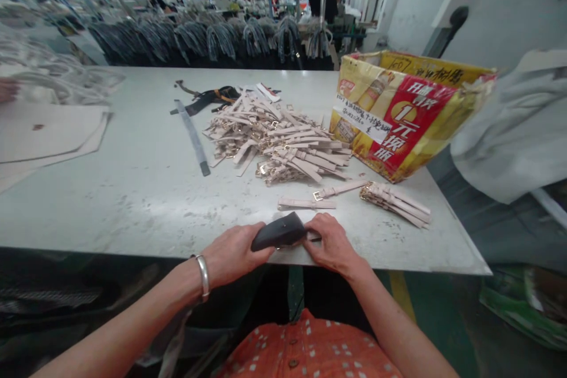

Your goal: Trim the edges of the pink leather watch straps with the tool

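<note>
Your left hand (233, 254) and right hand (332, 242) grip the black piece (278, 231) at the front edge of the surface (133, 212); a slack grip could drop it.

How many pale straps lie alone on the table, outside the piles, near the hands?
2. A plain strap lies just beyond the right hand; a buckled strap lies to its right, reaching toward the small strap bundle.

Buckle-strap pile (274, 139) on worktable (133, 201), cardboard box (407, 118) to R, smaller strap bunch (394, 204) front R.
</note>
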Available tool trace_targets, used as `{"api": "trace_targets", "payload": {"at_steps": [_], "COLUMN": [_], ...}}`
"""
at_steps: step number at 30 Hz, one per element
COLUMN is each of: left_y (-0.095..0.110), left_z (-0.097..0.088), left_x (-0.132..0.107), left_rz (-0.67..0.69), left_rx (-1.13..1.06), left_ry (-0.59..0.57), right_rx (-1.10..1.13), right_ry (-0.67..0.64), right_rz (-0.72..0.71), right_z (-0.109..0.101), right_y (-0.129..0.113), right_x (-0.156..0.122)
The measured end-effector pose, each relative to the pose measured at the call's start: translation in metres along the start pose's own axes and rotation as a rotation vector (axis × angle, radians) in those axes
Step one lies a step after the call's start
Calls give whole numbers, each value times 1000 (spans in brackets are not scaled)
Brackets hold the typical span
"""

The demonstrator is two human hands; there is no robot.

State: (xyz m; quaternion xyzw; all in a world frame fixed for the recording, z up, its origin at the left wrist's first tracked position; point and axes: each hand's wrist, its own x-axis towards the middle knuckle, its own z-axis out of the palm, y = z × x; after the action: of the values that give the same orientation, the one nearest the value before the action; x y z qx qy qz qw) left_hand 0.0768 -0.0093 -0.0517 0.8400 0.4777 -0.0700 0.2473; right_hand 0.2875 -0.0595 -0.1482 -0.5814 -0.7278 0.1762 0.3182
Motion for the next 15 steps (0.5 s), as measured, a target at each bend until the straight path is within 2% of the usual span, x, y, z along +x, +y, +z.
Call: {"api": "trace_targets", "payload": {"at_steps": [4,7,10,13,15], "left_y": [-2,-11,-23,-32,-35], "left_z": [-1,-2,-1,4,8], "left_x": [-1,-12,-24,-34,-38], "left_rz": [-3,-42,-69,-105,-121], "left_rx": [-39,-58,-86,-110,-126], "left_ry": [62,96,108,103,91], "right_rx": [-15,-26,-77,-201,-294], "right_ry": [-28,58,263,465,549], "right_rz": [17,46,101,148,192], "right_z": [-3,-15,-44,-82,-105], "right_y": [-1,4,22,51,74], "right_x": [-2,-7,-11,-13,-14]}}
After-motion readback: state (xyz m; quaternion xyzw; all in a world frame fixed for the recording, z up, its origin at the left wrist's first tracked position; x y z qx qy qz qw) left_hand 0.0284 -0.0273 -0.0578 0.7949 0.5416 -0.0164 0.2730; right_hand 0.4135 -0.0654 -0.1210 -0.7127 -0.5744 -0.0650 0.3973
